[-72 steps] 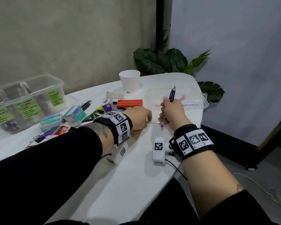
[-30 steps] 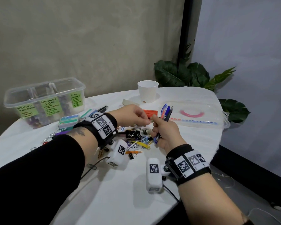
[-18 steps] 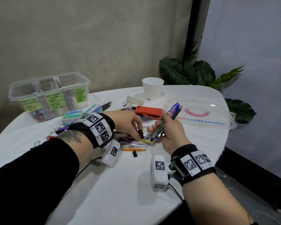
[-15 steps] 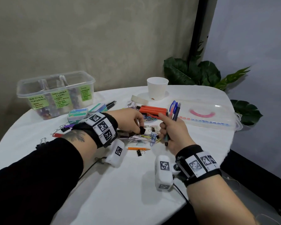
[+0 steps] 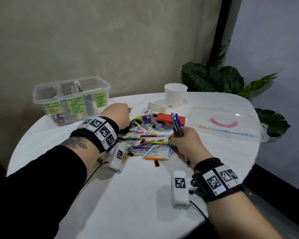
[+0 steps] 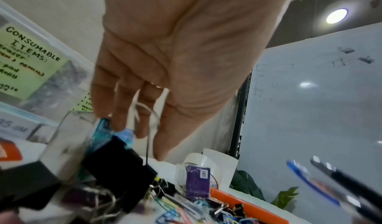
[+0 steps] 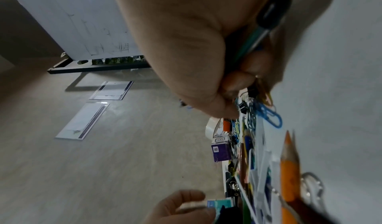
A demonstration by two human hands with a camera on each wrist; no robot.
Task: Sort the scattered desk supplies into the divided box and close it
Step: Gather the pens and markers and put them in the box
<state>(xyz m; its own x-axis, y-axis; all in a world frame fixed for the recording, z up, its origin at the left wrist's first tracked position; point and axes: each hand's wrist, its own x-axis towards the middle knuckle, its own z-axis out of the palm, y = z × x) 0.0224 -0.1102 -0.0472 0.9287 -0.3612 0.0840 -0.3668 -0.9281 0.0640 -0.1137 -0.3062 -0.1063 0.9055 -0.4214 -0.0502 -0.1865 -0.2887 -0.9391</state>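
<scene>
The person's right hand (image 5: 186, 144) is curled in a fist round a bundle of pens (image 5: 176, 125), blue and dark barrels sticking up out of the top of the grip and a dark tip poking out below near the wrist. It sits at the right edge of the scattered pile of paper clips (image 5: 145, 135), pencils and binder clips in the middle of the white table (image 5: 136, 204).

The left hand (image 5: 117, 116) is at the far left side of the pile, fingers pointing down and held close together. In the left wrist view a thin wire loop hangs at the fingers (image 6: 124, 113) above a large black binder clip (image 6: 120, 165); whether they actually pinch it, I cannot tell.

The divided box (image 5: 71, 99), clear plastic with green labels, stands open at the far left of the table, just beyond the left hand. Its clear lid (image 5: 226, 125) lies flat on the right side, well apart from it. An orange stapler-like block (image 5: 169, 118) and a small purple box (image 5: 147, 118) lie at the far edge of the pile, with a white cup (image 5: 175, 95) beyond them. An orange pencil (image 5: 156, 159) lies on the near side.
</scene>
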